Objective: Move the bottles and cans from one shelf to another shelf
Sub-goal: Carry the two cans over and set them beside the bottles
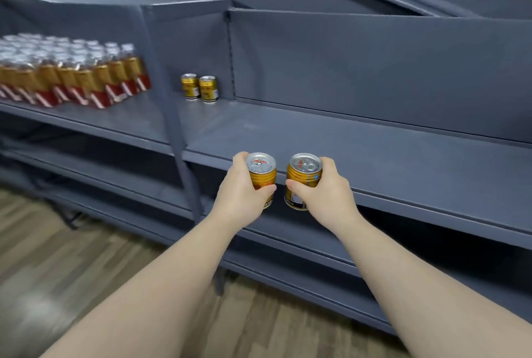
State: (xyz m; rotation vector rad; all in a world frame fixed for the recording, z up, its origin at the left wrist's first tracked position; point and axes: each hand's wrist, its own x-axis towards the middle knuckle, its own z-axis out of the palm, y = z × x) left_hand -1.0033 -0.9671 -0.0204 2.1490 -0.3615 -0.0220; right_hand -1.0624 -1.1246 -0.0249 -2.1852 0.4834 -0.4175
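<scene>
Placement at the shelf (374, 156).
Our left hand (244, 192) curls round the left can (262, 171), right hand (326, 192) round the right can (303, 175); next we should stand both by the back pair (208, 89).

Small label print on held can (302, 172), blurred, not readable
</scene>
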